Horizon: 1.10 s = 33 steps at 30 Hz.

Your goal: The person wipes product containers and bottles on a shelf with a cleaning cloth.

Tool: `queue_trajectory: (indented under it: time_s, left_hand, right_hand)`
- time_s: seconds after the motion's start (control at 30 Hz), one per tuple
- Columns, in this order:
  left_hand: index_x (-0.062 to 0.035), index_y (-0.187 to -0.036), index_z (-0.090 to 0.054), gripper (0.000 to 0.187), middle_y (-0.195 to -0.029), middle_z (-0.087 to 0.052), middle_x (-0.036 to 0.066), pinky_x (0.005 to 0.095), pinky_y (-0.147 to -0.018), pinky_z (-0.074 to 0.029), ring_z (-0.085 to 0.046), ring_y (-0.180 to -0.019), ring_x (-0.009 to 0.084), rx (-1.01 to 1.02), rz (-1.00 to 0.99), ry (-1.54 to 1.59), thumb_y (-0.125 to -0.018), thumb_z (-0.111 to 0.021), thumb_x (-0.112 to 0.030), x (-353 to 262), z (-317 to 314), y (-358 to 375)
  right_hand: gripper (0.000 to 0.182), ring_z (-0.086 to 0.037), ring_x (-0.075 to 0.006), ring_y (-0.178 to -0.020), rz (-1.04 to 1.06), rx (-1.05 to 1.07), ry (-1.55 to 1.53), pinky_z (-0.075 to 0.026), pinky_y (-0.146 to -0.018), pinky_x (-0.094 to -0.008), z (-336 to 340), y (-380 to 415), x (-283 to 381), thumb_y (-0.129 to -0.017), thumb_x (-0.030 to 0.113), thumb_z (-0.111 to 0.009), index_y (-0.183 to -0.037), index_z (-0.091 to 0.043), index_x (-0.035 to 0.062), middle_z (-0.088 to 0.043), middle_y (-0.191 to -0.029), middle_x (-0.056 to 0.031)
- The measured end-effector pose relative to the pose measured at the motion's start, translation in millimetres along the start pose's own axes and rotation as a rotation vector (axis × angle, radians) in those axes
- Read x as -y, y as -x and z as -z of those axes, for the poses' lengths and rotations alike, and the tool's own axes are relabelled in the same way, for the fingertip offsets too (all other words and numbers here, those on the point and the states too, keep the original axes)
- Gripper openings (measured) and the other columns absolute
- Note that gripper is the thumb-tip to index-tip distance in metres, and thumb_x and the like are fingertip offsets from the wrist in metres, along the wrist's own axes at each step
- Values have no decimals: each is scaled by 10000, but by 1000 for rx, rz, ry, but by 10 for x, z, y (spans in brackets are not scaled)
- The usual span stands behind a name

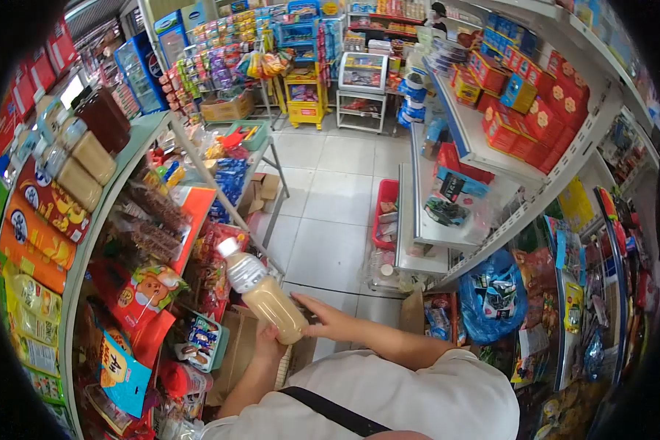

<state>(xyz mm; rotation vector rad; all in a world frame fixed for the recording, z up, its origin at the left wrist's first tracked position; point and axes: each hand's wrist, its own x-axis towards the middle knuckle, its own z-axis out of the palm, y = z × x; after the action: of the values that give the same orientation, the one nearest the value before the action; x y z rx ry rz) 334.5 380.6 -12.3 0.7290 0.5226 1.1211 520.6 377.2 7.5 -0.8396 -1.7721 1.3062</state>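
Note:
A clear plastic bottle (275, 308) with a white cap and a beige filling is held up in front of my chest, tilted to the left. My left hand (268, 342) grips its lower part from the left and below. My right hand (325, 318) closes on the lower right side of the same bottle. Similar bottles (78, 176) with beige contents stand on top of the green-edged shelf at the left, beside dark red-brown bottles (104, 117).
Packed snack shelves (141, 154) rise on my left. At my right, a white shelf unit (484, 158) holds red boxes (517, 136). A red basket (386, 213) sits on the tiled floor (317, 194). Farther back are a yellow cart (304, 110), a display case (363, 71) and a person (438, 16).

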Motion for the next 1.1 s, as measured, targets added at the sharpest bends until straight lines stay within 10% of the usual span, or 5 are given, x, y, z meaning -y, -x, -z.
queue_trajectory:
  time_s: [0.1,0.5,0.63,0.83,1.1]
  left_hand:
    - [-53,-1238,-344,864,-1101,-506,83,381,-862,-450,-515,-1031,223,62,15,-195,-617,-706,-532,75,-249,-167]
    - [-68,-1271,-314,807,-1184,-467,99,436,-911,-412,-479,-1088,274,254,218,-174,-633,-713,-360,559,-671,-548]
    - [-55,-1285,-290,773,-1201,-448,129,469,-887,-428,-476,-1089,304,312,351,-199,-665,-692,-282,643,-913,-648]
    - [-65,-1297,-290,651,-1228,-426,136,457,-873,-442,-479,-1092,292,356,472,-260,-770,-588,-304,1051,-1228,-802]
    - [-68,-1273,-318,590,-1145,-486,121,372,-828,-462,-534,-987,237,464,405,-415,-898,-237,-517,1500,-1600,-748]
  right_hand:
    - [829,-326,-315,-1208,-64,-97,-133,-268,-1007,-382,230,182,-43,-739,340,-650,-1359,-191,33,-334,-1296,-193]
    - [334,-578,-228,-862,-161,-372,148,-457,-751,-305,949,802,-216,-736,49,-514,-1063,-539,-7,-599,-927,-153]
    - [166,-569,-267,-725,-119,-898,312,-445,-677,-361,1368,1185,-138,-707,45,-487,-844,-556,-19,-567,-771,-149]
    - [283,-443,-301,-1066,7,-617,251,-396,-863,-383,1353,1598,61,-719,33,-555,-1001,-535,49,-416,-1202,-151]
    - [471,-156,-403,-1282,19,-978,464,-232,-1014,-416,1123,1595,-105,-792,78,-548,-1246,-437,131,-52,-1397,-253]
